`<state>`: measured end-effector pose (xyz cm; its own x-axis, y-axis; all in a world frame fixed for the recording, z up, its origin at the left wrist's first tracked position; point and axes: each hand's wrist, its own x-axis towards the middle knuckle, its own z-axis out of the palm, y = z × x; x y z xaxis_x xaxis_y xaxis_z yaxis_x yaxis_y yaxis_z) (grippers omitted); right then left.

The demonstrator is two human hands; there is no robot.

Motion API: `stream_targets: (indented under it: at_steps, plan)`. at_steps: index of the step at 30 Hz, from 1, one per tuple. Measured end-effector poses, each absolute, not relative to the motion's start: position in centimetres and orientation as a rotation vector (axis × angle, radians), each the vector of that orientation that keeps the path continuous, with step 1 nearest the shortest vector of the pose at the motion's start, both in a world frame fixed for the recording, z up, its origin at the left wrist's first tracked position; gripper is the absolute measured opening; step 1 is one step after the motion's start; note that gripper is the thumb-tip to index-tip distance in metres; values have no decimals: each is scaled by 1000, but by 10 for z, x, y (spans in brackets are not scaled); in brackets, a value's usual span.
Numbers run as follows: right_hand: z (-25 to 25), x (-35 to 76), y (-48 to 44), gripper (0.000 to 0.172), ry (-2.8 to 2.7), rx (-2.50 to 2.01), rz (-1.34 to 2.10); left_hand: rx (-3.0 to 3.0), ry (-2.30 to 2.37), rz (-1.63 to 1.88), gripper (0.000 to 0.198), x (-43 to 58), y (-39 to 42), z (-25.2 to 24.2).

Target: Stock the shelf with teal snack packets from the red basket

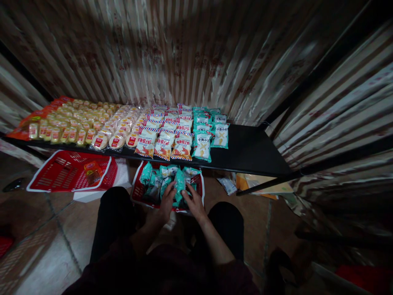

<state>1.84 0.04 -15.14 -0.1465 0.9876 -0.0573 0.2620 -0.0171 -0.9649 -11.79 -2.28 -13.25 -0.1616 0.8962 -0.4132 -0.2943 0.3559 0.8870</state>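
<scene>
Between my knees stands a red basket (199, 196) with several teal snack bags in it. Over the basket, my left hand (167, 200) and my right hand (193, 200) close on a teal snack bag (179, 187) from its two sides. On the black shelf (251, 147) ahead, more teal snack bags (203, 144) lie in two columns at the right end of the goods. White and orange snack bags (165, 143) fill the columns left of them.
Round wrapped biscuits (116, 141) and small wrapped cakes (69, 133) cover the shelf's left part, beside an orange bag (29, 119). A second red basket (61, 174) lies on the floor at left. Flat cardboard (267, 184) and a silvery packet (227, 185) are below the shelf.
</scene>
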Motion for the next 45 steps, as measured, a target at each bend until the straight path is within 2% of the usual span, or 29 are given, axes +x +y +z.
stream_targets:
  at_steps: [9,14,23,35,40,45]
  plan:
    - [-141,15,0,55,-1372,-1328,1378,979,1473,1116,44,-110,-27,-126]
    - [-145,16,1,58,-1064,-1264,1505,1107,1540,1151,39,-109,-30,-120]
    - [-143,12,2,51,-671,-1187,1677,718,1572,1203,34,-115,-19,-128]
    - [-150,17,4,50,-705,-1204,1605,727,1420,1214,39,-112,-10,-147]
    - [-146,16,2,48,-774,-1144,1634,732,1407,1231,41,-111,-13,-141]
    - [-144,15,1,54,-735,-1173,1620,624,1315,1225,46,-115,-8,-128]
